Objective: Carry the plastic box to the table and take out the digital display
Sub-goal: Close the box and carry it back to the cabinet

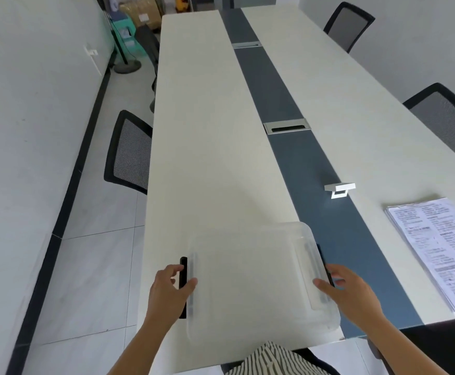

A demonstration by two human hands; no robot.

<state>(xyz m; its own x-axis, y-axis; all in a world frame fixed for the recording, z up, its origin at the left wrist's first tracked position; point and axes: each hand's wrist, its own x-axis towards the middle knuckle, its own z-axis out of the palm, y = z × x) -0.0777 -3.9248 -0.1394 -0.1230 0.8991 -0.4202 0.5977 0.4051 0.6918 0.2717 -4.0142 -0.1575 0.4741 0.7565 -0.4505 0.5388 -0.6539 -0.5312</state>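
Observation:
A translucent plastic box [253,280] with a frosted lid lies flat on the near end of the long white table [210,147]. Black latches run along its left and right sides. My left hand [168,288] grips the left black latch [183,274], thumb on the lid's edge. My right hand [348,289] holds the right side at its latch, thumb on the lid. The lid is on, and the contents cannot be seen through it. No digital display is visible.
A stack of printed papers [437,247] lies at the right. A small white stand [339,189] sits on the table's dark centre strip [288,158], with cable grommets further along. Black mesh chairs [129,152] stand on both sides. A wall runs along the left.

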